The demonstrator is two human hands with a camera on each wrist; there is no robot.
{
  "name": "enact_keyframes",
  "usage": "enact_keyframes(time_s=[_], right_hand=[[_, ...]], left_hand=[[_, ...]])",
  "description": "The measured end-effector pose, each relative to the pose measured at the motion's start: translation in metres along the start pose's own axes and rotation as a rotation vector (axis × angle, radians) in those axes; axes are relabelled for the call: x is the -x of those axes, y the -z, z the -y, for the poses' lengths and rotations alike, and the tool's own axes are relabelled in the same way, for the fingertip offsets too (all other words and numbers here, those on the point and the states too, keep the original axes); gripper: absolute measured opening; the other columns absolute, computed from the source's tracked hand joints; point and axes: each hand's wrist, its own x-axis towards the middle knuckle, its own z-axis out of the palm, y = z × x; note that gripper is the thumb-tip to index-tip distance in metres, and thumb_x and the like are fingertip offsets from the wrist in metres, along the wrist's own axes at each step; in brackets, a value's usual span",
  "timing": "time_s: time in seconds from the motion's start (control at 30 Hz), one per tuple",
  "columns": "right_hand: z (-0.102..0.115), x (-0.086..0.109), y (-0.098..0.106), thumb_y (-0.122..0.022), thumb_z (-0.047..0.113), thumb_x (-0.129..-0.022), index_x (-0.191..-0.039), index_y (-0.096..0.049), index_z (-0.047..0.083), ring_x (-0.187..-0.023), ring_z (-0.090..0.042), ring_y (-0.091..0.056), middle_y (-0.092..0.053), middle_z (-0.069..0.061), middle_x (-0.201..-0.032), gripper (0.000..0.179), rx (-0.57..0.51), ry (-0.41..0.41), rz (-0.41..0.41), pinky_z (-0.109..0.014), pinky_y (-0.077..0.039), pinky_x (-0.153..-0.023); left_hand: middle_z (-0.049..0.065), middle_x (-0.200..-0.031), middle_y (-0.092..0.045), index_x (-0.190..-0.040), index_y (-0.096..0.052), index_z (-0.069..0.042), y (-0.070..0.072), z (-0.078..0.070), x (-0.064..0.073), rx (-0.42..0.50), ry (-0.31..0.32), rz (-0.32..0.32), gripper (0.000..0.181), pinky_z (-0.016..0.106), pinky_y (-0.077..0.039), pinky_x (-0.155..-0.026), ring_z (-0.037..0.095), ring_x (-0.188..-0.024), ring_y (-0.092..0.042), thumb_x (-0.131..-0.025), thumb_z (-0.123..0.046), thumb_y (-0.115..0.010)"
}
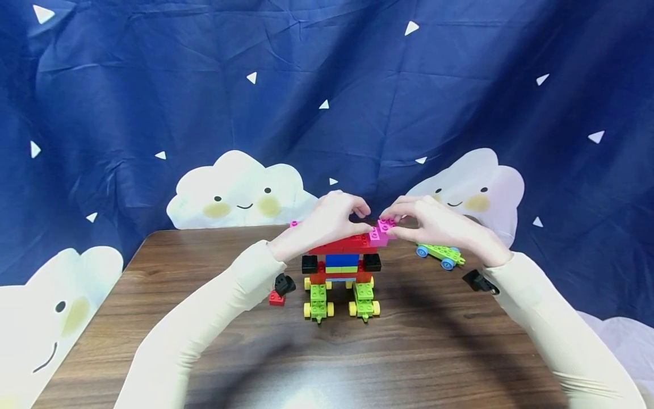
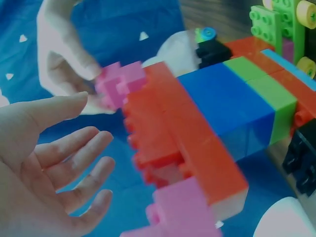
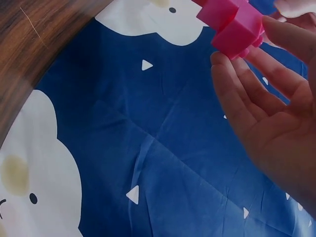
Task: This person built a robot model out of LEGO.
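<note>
A toy-brick figure stands upright on the table, with red bricks (image 1: pixel 342 245) across its top and a blue brick (image 1: pixel 342 260) below. Black bricks (image 1: pixel 372 262) stick out at its sides, and two green wheeled bases (image 1: pixel 365 292) with yellow wheels form its feet. My right hand (image 1: pixel 434 220) pinches a pink brick (image 1: pixel 386 225) between thumb and fingers at the stepped pink end of the red row. Close by, my left hand (image 1: pixel 334 216) hovers over the top with fingers apart, holding nothing. Another pink brick (image 2: pixel 180 210) sits at the row's opposite end.
A loose red brick (image 1: pixel 277 298) lies left of the figure's feet. Behind the right forearm stands a green wheeled base (image 1: pixel 439 254) with blue wheels. The wooden table (image 1: pixel 409 352) ends at a blue curtain (image 1: pixel 327 136) with clouds.
</note>
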Motion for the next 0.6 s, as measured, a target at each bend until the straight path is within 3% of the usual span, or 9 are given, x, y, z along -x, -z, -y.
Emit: enact_keyframes(time_s=[0.23, 0.47, 0.6], right_hand=[[-0.002, -0.002, -0.006, -0.073, 0.017, -0.089, -0.114, -0.072, 0.009, -0.083, -0.014, -0.064, -0.073, -0.003, -0.104, 0.026, 0.001, 0.031, -0.054, -0.024, -0.056, -0.071], [-0.003, -0.003, -0.011, -0.073, 0.018, -0.089, -0.116, -0.071, 0.008, -0.087, -0.011, -0.063, -0.073, -0.004, -0.109, 0.029, -0.019, 0.032, -0.057, -0.025, -0.055, -0.072], [-0.001, -0.005, -0.012, -0.073, 0.018, -0.090, -0.117, -0.071, 0.008, -0.087, -0.012, -0.061, -0.072, -0.005, -0.109, 0.029, -0.033, 0.038, -0.055, -0.025, -0.055, -0.071]], left_hand=[[0.004, -0.112, -0.075, -0.113, -0.073, -0.011, 0.022, 0.016, 0.017, 0.079, -0.004, -0.084, 0.033, 0.034, -0.052, -0.098, 0.018, -0.107, -0.068, -0.088, -0.032, -0.075], [0.006, -0.113, -0.074, -0.113, -0.072, -0.010, 0.034, 0.038, 0.037, 0.180, 0.016, -0.152, 0.030, 0.038, -0.053, -0.095, 0.022, -0.107, -0.066, -0.090, -0.029, -0.072], [0.007, -0.110, -0.075, -0.111, -0.073, -0.010, 0.038, 0.054, 0.054, 0.168, 0.036, -0.238, 0.027, 0.040, -0.053, -0.093, 0.023, -0.105, -0.066, -0.091, -0.028, -0.070]])
